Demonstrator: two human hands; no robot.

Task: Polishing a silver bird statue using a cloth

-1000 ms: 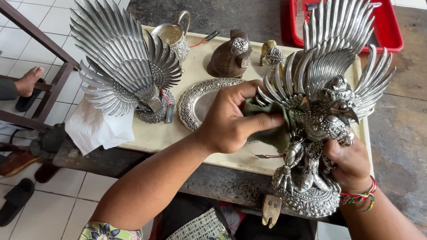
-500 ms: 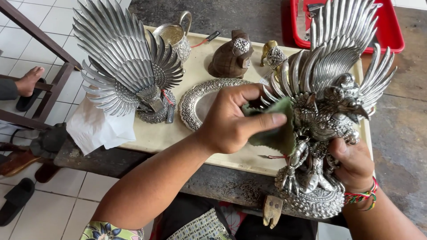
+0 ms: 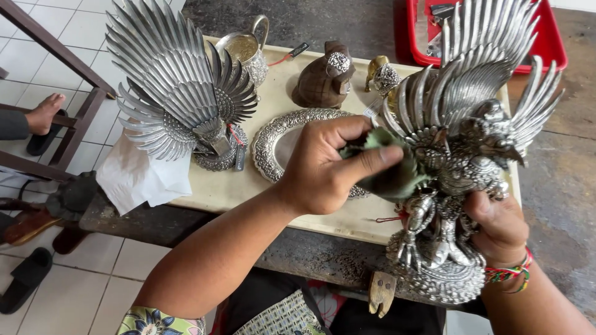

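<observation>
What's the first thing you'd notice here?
A shiny silver winged statue on the right, gripped low down by the right hand while the left hand presses a green cloth against it. A second silver winged figure stands on the cream board at left.

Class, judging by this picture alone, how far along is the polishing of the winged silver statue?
Done: cannot tell; the winged statue gleams all over. In hand: the left hand presses a green cloth against its chest, while the right hand grips its legs. Left: perhaps its base, below the cloth.
</observation>
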